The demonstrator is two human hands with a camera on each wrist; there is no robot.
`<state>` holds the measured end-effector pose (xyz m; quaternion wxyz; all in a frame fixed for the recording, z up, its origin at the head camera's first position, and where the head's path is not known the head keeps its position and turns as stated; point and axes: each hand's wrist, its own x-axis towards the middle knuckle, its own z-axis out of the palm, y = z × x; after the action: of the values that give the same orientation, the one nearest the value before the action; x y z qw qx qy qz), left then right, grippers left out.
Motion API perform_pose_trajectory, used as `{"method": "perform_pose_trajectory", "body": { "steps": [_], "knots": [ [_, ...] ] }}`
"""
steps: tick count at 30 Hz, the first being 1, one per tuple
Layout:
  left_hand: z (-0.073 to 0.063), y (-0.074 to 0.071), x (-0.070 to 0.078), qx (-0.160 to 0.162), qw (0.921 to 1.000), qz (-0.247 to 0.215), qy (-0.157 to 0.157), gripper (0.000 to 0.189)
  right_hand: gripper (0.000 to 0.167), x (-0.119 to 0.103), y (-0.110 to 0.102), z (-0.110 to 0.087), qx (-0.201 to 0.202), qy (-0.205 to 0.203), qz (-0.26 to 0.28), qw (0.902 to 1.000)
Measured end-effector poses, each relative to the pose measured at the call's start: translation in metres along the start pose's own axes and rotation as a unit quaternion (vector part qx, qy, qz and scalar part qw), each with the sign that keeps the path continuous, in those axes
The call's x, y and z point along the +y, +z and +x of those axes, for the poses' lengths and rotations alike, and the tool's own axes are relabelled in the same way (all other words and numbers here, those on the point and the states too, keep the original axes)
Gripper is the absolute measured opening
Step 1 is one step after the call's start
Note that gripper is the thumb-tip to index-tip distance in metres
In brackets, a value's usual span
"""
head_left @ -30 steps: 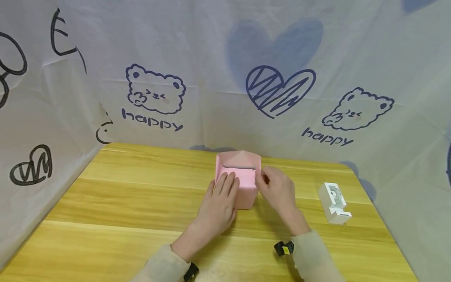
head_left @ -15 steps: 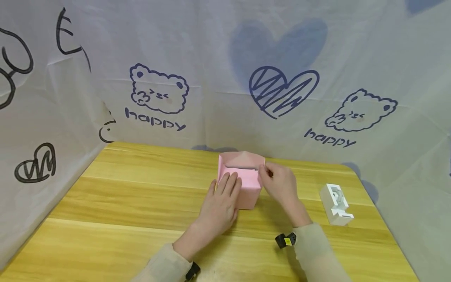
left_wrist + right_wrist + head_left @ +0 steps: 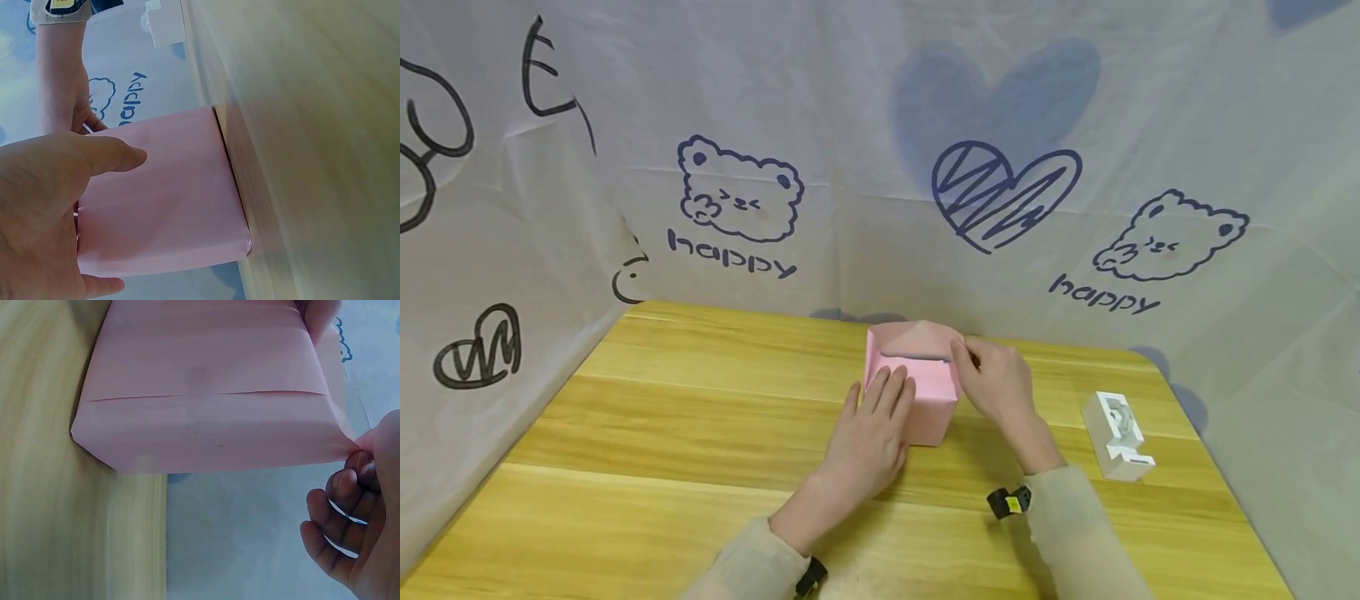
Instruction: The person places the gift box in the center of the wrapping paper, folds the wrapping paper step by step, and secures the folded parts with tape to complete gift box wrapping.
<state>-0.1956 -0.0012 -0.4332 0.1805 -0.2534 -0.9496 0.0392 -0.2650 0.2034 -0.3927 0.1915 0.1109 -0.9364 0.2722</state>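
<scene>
A pink paper box [image 3: 928,421] stands near the table's back, with a raised flap [image 3: 913,337] behind its top. My left hand [image 3: 868,425] rests on it, fingers nearly straight across the top. The left wrist view shows the thumb [image 3: 122,155] lying against the box's near face [image 3: 169,206]. At the upper right corner, my right hand [image 3: 996,379] pinches the edge of the paper between thumb and forefinger. In the right wrist view the other fingers [image 3: 334,528] curl loosely below that pinch, and a slit-like seam runs across the pink side [image 3: 212,431].
On the right side of the wooden table [image 3: 662,433] stands a white tape dispenser [image 3: 1116,437]. A light cloth with drawn hearts and bears [image 3: 741,200] hangs close behind the table and along its sides.
My right hand has risen slightly along the box's right edge to its upper corner. The left hand keeps its place on the box. The whole head view has shifted a little.
</scene>
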Motion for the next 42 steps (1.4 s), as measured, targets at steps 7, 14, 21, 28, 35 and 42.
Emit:
{"method": "perform_pose_trajectory", "body": {
  "steps": [7, 14, 21, 28, 35, 42],
  "knots": [
    [0.0, -0.001, 0.0, -0.006, 1.0, 0.004, 0.001, 0.084, 0.049, -0.001, -0.003, 0.006, -0.006, -0.009, -0.021, 0.9997],
    [0.0, 0.001, -0.001, 0.005, 0.9999, 0.007, 0.005, 0.083, 0.049, 0.001, -0.001, 0.001, -0.003, 0.014, 0.012, 0.9998],
    [-0.001, 0.0, -0.001, 0.003, 1.0, 0.001, 0.007, 0.082, 0.038, 0.007, 0.002, -0.021, 0.023, 0.054, 0.137, 0.9889],
    [-0.001, -0.001, -0.001, 0.003, 1.0, -0.004, 0.006, 0.081, 0.026, 0.012, 0.002, -0.039, 0.052, -0.004, 0.18, 0.9823],
    [-0.001, 0.001, -0.002, 0.021, 0.9997, -0.007, 0.009, 0.081, 0.025, 0.017, 0.008, -0.049, 0.079, -0.082, 0.169, 0.979],
    [-0.001, 0.002, -0.003, 0.026, 0.9996, -0.01, 0.009, 0.083, 0.032, 0.021, 0.014, -0.054, 0.078, -0.151, 0.163, 0.9719]
  ]
}}
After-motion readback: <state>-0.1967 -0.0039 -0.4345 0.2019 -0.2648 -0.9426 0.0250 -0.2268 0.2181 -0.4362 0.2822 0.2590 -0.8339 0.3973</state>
